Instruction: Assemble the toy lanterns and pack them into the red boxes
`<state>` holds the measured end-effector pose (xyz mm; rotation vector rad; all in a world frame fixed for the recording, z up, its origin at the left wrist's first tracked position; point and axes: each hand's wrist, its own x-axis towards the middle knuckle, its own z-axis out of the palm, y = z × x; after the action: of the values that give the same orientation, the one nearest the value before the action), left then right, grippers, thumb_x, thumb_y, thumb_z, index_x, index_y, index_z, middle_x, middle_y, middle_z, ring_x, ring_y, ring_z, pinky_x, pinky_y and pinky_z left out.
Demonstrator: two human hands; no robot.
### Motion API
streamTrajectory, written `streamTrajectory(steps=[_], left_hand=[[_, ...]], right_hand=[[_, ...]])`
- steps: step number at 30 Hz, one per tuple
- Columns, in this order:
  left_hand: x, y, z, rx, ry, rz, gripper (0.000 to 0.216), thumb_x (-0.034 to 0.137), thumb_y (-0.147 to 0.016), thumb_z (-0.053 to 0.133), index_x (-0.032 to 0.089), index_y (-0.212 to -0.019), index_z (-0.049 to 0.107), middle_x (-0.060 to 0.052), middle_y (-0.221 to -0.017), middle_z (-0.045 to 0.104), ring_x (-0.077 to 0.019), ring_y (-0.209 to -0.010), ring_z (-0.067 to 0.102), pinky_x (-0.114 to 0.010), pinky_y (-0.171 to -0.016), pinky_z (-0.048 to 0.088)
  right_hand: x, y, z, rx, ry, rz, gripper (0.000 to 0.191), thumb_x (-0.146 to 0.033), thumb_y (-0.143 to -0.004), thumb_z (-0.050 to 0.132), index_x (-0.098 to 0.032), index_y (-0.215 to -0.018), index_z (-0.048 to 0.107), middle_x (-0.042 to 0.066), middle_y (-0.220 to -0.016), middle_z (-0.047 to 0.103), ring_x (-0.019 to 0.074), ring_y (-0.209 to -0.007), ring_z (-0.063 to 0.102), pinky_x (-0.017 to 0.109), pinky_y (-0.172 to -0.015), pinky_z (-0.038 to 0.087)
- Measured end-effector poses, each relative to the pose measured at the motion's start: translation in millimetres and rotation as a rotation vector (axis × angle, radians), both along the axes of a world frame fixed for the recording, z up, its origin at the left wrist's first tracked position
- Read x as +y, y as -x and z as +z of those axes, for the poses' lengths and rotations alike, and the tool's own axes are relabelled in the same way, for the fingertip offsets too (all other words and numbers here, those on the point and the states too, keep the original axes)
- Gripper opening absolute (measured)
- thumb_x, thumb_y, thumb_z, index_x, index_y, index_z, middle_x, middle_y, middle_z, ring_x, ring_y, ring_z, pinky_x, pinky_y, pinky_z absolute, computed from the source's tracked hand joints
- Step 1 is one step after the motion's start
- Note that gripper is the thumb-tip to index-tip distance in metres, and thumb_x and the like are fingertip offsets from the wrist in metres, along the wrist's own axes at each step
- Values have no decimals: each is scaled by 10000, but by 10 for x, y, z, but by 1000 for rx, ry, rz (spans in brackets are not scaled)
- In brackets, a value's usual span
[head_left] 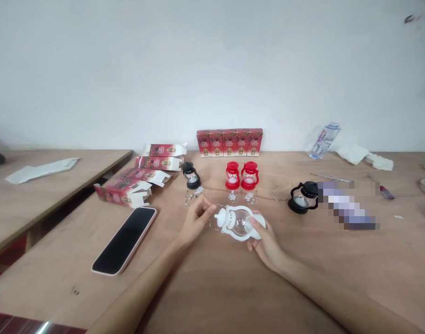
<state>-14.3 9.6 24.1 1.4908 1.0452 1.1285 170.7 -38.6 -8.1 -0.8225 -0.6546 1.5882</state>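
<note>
My right hand (266, 241) is closed around the base of a small white lantern (238, 222) with a clear middle. The lantern lies tilted on its side, its top toward my left hand (197, 215). Thumb and fingers of that left hand pinch a thin metal wire (218, 205) beside the lantern's top. Just beyond are two red lanterns (232, 176), standing upright, with bent wires and small white pieces (232, 196) before them. A black lantern (191, 176) stands to their left, and another black lantern (303, 197) is at the right.
Red printed boxes (229, 143) stand in a row against the wall. Several opened boxes (129, 185) lie at the left, behind a phone (124, 241). A water bottle (324, 140), crumpled tissues (353, 153) and a thin tool (332, 177) are at the right. One patch there is pixelated.
</note>
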Motion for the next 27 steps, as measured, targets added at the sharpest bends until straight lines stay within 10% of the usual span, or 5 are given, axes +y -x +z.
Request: streamTrajectory(steps=[27], left_hand=[[0,52,-40,47,-98,42,416,556,-748,602,169,-676,467,51,-541,480,-66,-452,410,-186,-432,281]], right_hand=[[-15,3,18,-18,-13,-9,386,-392,-643,761,-219,-875,505,-57,-705,569,91,-546,561,157,-330,451]])
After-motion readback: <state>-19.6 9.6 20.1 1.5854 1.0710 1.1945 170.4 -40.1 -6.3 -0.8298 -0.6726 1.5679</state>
